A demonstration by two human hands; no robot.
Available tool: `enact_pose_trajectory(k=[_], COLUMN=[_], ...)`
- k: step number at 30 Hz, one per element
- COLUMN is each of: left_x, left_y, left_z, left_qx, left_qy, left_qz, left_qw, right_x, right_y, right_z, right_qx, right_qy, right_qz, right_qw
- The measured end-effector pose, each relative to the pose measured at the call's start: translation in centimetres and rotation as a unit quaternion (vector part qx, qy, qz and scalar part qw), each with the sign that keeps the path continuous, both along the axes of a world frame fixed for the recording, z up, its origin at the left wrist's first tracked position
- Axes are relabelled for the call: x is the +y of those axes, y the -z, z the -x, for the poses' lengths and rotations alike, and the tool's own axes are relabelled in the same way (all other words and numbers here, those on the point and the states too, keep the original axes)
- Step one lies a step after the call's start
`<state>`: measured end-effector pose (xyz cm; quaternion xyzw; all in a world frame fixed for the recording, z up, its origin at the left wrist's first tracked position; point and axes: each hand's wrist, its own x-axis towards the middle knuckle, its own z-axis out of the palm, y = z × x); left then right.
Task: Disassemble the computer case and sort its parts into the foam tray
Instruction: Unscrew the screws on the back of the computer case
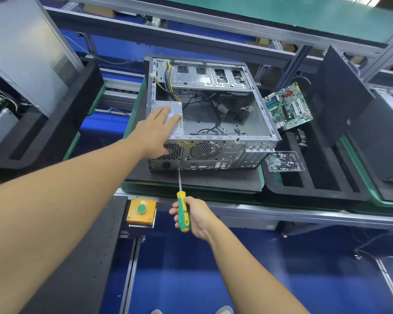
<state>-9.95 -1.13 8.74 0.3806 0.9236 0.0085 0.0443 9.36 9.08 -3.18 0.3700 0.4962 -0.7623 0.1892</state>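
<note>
Presses left hand [156, 130], fingers straight, flat on power supply [176, 125] inside case [213, 152], lying open side up on mat [213, 181], rear panel nearest. Grips screwdriver [183, 211] in right hand [197, 217], shaft pointing straight away, tip at rear panel.

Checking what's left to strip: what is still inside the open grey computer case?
A silver power supply box under the left hand, yellow-and-black wires, loose black cables and a metal drive cage. Anything beneath the box or cage is hidden.
</note>
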Motion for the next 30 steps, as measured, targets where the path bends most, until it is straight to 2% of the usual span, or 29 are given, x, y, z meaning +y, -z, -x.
enact_pose_trajectory(k=[3,6,12,21,25,30], left_x=[0.0,0.0,0.0,0.0,0.0,0.0], left_y=[0.0,-0.1,-0.1,0.1,0.1,0.1], left_z=[0.0,0.0,-0.1,0.0,0.0,0.0], left_qx=[0.001,0.0,0.0,0.005,0.008,0.005], left_qy=[0.0,-0.001,-0.003,-0.004,-0.003,-0.003], left_qz=[0.002,0.001,0.003,0.002,0.004,0.006], left_qw=[1.0,1.0,1.0,1.0,1.0,1.0], right_x=[-0.4,-0.6,0.4,-0.4,-0.3,0.7], right_y=[0.5,0.6,-1.1,-0.2,0.0,-0.7], right_z=[-0.3,-0.5,0.1,0.0,-0.2,-0.2], right_qx=[0.028,0.013,-0.038,-0.007,-0.026,-0.055], right_qy=[0.014,0.001,-0.023,-0.022,-0.048,-0.016], right_qz=[-0.049,-0.06,0.082,-0.024,-0.056,0.044], right_qw=[0.998,0.998,0.996,0.999,0.997,0.997])
